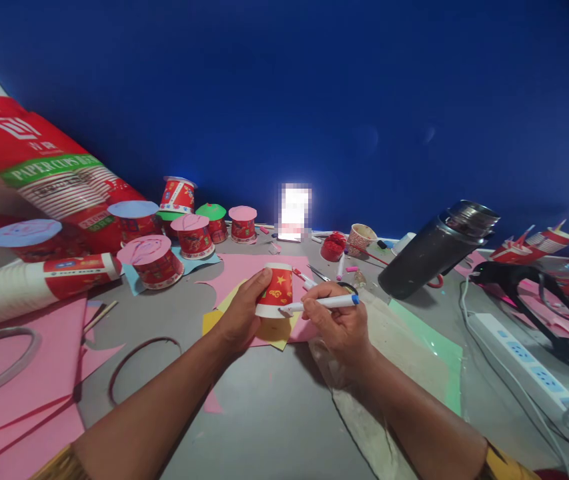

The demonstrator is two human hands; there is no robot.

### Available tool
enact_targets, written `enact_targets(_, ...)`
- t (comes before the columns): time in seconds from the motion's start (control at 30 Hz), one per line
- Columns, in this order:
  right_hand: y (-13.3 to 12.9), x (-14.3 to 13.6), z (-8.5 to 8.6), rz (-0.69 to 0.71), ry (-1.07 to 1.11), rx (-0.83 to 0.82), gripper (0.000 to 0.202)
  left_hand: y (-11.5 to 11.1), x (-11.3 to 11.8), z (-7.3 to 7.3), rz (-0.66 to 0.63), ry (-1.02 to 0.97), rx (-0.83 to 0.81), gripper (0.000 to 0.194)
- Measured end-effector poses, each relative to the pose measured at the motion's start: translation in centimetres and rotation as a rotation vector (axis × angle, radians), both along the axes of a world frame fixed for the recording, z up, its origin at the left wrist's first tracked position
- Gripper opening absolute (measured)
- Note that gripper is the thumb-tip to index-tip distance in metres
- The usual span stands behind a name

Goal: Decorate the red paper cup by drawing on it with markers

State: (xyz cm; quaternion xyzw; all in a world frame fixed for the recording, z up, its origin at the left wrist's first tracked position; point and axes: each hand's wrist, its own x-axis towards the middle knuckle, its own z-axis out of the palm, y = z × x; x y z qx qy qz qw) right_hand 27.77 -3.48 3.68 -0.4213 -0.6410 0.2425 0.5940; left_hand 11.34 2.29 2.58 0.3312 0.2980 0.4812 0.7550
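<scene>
A red paper cup (280,283) with gold patterns and a white band is upside down or upright, I cannot tell which. My left hand (244,310) is wrapped round its left side. In my right hand (339,327) is a white marker (329,303) with a blue end, its tip at the white band near the cup's lower edge. Beneath the cup lie yellow paper (279,335) and pink paper (224,270). Several red cups topped with paper discs stand at the left, among them one with a pink disc (150,252).
At left are a bag of paper cups (64,177), a stack of cups (29,290) and pink sheets (19,373). A black flask (419,257), a power strip (519,353) and green paper (429,333) occupy the right. A lit, pixelated screen (295,210) stands by the blue wall.
</scene>
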Motion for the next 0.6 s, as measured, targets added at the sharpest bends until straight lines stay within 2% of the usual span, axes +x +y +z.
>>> enact_targets(0.27,0.07,0.22,-0.04,-0.033,-0.025,0.017,0.009,-0.01,-0.03,-0.09,-0.025,0.014,0.011,0.045)
enact_targets(0.5,-0.06,0.25,0.21,0.029,-0.040,0.009,0.017,-0.03,-0.04,0.07,-0.011,0.014,-0.006,0.045)
enact_targets(0.6,-0.05,0.16,0.08,0.009,-0.031,0.021,0.014,-0.07,-0.06,0.19,-0.023,0.014,-0.008,0.046)
